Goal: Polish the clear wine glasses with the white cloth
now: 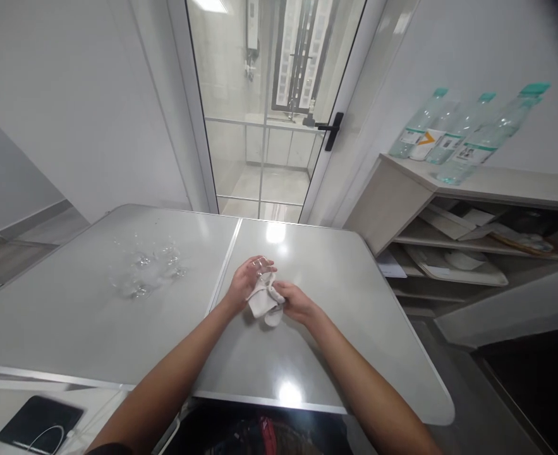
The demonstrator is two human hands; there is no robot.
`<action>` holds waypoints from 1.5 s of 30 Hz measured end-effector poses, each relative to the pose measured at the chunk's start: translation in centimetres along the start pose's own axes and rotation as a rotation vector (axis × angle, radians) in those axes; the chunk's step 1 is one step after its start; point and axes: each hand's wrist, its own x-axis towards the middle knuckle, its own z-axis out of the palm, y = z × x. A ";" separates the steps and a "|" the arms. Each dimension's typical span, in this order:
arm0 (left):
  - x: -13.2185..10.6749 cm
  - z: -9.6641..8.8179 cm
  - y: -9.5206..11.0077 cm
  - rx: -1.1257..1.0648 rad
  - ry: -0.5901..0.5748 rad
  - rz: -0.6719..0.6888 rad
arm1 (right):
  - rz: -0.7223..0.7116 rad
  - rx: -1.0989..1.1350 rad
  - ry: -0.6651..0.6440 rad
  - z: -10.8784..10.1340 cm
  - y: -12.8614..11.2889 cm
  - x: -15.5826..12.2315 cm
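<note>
Above the right half of the light grey folding table (335, 284), my left hand (246, 278) is closed around a small clear glass (260, 264). A crumpled white cloth (261, 302) hangs down from the glass. My right hand (297, 302) pinches the cloth's right side, with its fingertips partly hidden in the folds. Whether part of the cloth is inside the glass, I cannot tell. On the table's left half stands a cluster of several clear glasses (140, 289), hard to separate because they are see-through.
A wooden shelf unit (404, 196) stands at the right, with several plastic bottles (468, 151) on top and papers inside. Behind the table is a glass door (234, 151) with a black handle (334, 131). A black tablet (42, 423) and white cable lie at lower left.
</note>
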 end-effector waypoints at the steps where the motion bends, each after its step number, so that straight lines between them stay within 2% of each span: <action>1: 0.0 0.2 -0.2 0.061 0.035 0.060 | -0.065 -0.129 0.096 0.1 -0.1 0.0; 3: -0.1 0.5 -0.4 0.162 0.080 0.161 | -0.203 -0.404 0.321 0.4 -0.4 0.0; 5: -0.1 0.5 -0.4 0.167 0.065 0.189 | -0.272 -0.554 0.447 0.6 -0.4 -0.1; 7: 0.1 0.1 0.0 0.082 0.012 0.124 | -0.223 -0.452 0.374 0.6 -0.1 0.1; 10: 0.4 -0.7 0.8 -0.048 -0.091 -0.055 | -0.035 -0.007 0.189 0.6 0.6 0.4; 13: 0.3 -0.9 1.4 -0.094 -0.129 -0.111 | 0.041 0.213 0.159 0.7 0.9 0.5; 17: -0.1 -0.2 1.3 -0.022 -0.097 0.059 | -0.106 0.088 0.135 0.0 -0.2 0.2; 19: -0.2 -0.1 1.0 0.091 -0.114 0.136 | -0.190 -0.151 0.077 -0.6 -0.6 0.0; 21: -0.1 -0.2 0.7 0.170 -0.136 0.152 | -0.254 -0.316 0.139 -1.1 -0.5 0.0; 23: 0.0 -0.5 0.7 0.155 -0.177 0.117 | -0.276 -0.313 0.221 -1.2 0.1 0.1; 25: 0.0 -0.8 0.9 0.083 -0.234 0.068 | -0.230 -0.148 0.246 -1.0 0.6 0.3; 28: -0.2 -0.8 1.4 -0.001 -0.274 0.034 | -0.049 0.078 0.146 -0.9 0.5 0.3; 30: -0.4 -0.6 1.4 -0.018 -0.259 0.052 | 0.004 0.108 0.091 -1.3 -0.3 0.1; 32: -0.4 -0.5 1.1 0.012 -0.256 0.076 | -0.046 0.026 0.058 -1.8 -1.1 -0.2; 34: -0.4 -0.5 0.6 0.084 -0.266 0.103 | -0.145 -0.152 0.035 -2.1 -1.6 -0.4; 36: -0.3 -0.5 0.2 0.156 -0.252 0.144 | -0.240 -0.331 0.085 -2.1 -1.5 -0.5; 38: -0.3 -0.5 0.1 0.166 -0.217 0.170 | -0.294 -0.384 0.189 -1.7 -1.1 -0.3; 40: -0.4 -0.4 0.5 0.124 -0.219 0.145 | -0.269 -0.269 0.226 -1.3 -0.6 -0.1; 43: -0.7 0.0 1.4 0.069 -0.296 0.087 | -0.104 0.018 0.135 -1.2 -0.4 0.3; 45: -0.8 0.4 1.8 0.050 -0.289 0.114 | -0.061 0.185 0.186 -1.7 -0.5 0.6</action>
